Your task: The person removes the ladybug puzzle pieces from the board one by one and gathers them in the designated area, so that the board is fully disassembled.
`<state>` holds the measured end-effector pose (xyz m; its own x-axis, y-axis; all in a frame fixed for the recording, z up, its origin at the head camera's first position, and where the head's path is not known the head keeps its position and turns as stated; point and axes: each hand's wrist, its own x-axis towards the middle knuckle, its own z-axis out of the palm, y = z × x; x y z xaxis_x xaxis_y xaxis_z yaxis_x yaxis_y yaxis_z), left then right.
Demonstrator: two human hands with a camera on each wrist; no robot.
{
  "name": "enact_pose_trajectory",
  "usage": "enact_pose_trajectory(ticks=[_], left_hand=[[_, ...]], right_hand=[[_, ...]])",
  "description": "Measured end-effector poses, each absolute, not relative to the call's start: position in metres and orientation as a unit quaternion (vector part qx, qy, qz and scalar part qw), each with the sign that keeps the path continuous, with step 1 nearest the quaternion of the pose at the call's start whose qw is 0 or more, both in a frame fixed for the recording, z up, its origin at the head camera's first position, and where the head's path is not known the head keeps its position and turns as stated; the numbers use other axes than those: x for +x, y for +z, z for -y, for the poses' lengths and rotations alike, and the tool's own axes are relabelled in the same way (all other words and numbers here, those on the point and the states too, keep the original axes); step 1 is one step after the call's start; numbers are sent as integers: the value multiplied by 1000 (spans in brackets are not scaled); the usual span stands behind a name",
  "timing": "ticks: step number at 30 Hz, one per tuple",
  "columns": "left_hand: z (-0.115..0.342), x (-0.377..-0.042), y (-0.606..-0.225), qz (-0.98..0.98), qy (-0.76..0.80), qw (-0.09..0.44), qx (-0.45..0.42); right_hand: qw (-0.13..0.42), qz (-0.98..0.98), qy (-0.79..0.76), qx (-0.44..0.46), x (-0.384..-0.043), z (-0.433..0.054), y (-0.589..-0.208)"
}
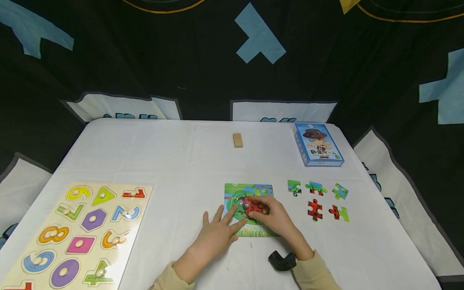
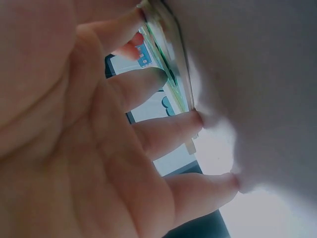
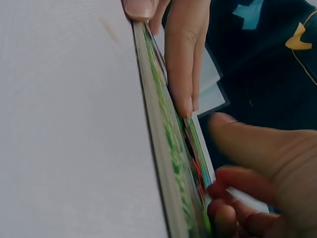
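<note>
A puzzle board [image 1: 244,233] with a red ladybug picture [image 1: 246,204] on green and blue lies flat before me. My left hand [image 1: 214,237] rests at its lower left with fingers spread, some tips on the board and others on the tablecloth. Over the ladybug is my right hand [image 1: 273,215], bent fingertips at the picture and covering its right part. The right wrist view shows its thumb [image 3: 237,134] raised apart from the fingers, with no piece visible between them. To the right lie several loose jigsaw pieces [image 1: 315,210], red, green and blue.
At the left lies a large wooden peg board [image 1: 145,197] of numbers and shapes. A blue game box [image 1: 319,145] stands at the back right, a small wooden block [image 1: 237,140] at the back. A black curved mount [image 1: 282,261] sits by my right wrist.
</note>
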<state>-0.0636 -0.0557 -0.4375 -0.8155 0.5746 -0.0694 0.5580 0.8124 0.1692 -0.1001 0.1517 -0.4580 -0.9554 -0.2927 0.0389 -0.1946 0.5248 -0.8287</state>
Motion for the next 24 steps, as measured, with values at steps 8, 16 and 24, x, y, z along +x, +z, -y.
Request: enact_pose_trajectory(ticks=[8, 16, 24], left_hand=[[56, -63, -437, -949, 75, 55, 302], [56, -64, -439, -948, 81, 57, 302], [56, -64, -440, -950, 82, 66, 293]], right_hand=[[11, -903, -395, -168, -98, -148, -461], [3, -906, -381, -184, -99, -149, -459], [19, -912, -376, -162, -103, -179, -447]])
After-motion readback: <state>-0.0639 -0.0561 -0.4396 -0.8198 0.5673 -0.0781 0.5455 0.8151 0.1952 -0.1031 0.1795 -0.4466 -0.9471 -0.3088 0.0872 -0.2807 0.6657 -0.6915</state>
